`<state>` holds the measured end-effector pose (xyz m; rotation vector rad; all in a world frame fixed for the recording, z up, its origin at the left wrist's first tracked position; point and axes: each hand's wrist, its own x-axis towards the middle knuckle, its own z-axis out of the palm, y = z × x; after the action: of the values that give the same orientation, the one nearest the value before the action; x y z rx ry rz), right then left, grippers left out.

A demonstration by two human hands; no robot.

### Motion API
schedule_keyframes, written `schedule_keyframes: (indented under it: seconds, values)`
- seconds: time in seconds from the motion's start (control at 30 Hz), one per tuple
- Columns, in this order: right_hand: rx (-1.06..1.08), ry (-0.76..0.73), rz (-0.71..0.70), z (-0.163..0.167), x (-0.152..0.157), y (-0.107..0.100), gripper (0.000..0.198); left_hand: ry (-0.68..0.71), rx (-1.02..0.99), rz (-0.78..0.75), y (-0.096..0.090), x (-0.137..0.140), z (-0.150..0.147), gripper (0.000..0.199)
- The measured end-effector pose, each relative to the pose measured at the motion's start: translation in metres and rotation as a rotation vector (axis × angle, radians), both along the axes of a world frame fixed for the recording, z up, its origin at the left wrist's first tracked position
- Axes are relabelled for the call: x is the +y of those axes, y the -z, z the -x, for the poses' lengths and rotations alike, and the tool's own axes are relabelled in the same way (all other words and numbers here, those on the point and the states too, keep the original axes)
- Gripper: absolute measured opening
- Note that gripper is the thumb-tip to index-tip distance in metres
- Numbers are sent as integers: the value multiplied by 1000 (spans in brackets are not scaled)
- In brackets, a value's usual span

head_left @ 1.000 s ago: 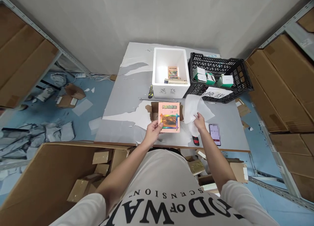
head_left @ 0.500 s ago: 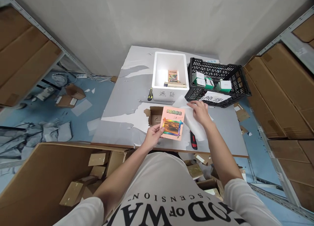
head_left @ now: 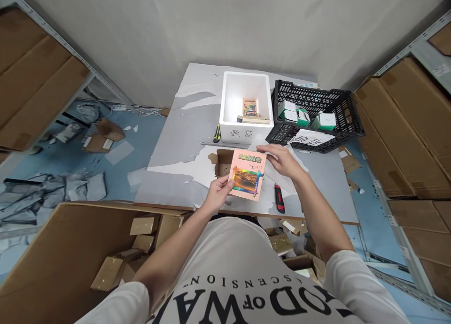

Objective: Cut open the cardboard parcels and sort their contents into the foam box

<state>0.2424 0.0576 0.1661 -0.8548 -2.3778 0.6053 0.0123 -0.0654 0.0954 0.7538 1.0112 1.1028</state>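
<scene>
My left hand point(head_left: 219, 192) is closed on the lower left edge of a thin salmon-pink book point(head_left: 247, 174), its thumb on the cover. The cover carries a rainbow-framed picture and appears upside down to me. At the book's upper right corner, my right hand point(head_left: 280, 159) has its fingers stretched out and apart; whether they touch the book I cannot tell. Behind the book stands a small open cardboard box point(head_left: 224, 162), partly covered by it. A red and black utility knife point(head_left: 279, 198) lies to the right, near the table's front edge.
A white foam box point(head_left: 245, 98) holds similar books. Beside it, a black plastic crate point(head_left: 317, 96) contains several green-and-white boxes. A yellow and black cutter point(head_left: 217, 133) lies left of the foam box. Below the table's left front is a large carton point(head_left: 59, 253) of small parcels.
My right hand has moved left to the book's corner, and the white sheet of wrapping it held no longer shows in its fingers. My left hand still holds the book.
</scene>
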Motion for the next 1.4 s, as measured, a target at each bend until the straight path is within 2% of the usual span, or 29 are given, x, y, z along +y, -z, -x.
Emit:
schedule_keyframes:
  seconds: [0.17,0.27,0.47,0.5,0.63,0.77,0.87,0.97,1.17,1.3,1.4]
  values:
    - [118,-75,170,4,4,2,39,24,-27,38,-8,1,2,53]
    - [177,-98,246,7,5,1,27,24,-14,15,-12,1,2,57]
    - [235,-20,258,3,11,2,26,-217,200,-224,-11,-9,-1,88]
    - [231,-4,251,2,12,2,26,-247,253,-258,-10,-11,-2,82]
    - [201,11,204,4,12,-5,28,-343,451,-295,-5,-15,-3,34]
    - [145,22,112,12,13,-26,27,-298,566,-241,-7,-13,-1,25]
    - [120,10,106,17,15,-42,26,-186,463,-191,-10,-13,-2,32]
    - [124,10,214,20,19,-49,26,-102,253,-108,-12,-15,-7,41]
    - [210,20,484,23,23,-40,30,-130,84,25,-4,-21,-11,45]
    - [198,-8,541,27,22,-33,29,-197,38,105,-1,-24,-14,47]
    - [195,-23,555,29,25,-28,29,-183,28,157,-3,-26,-17,50]
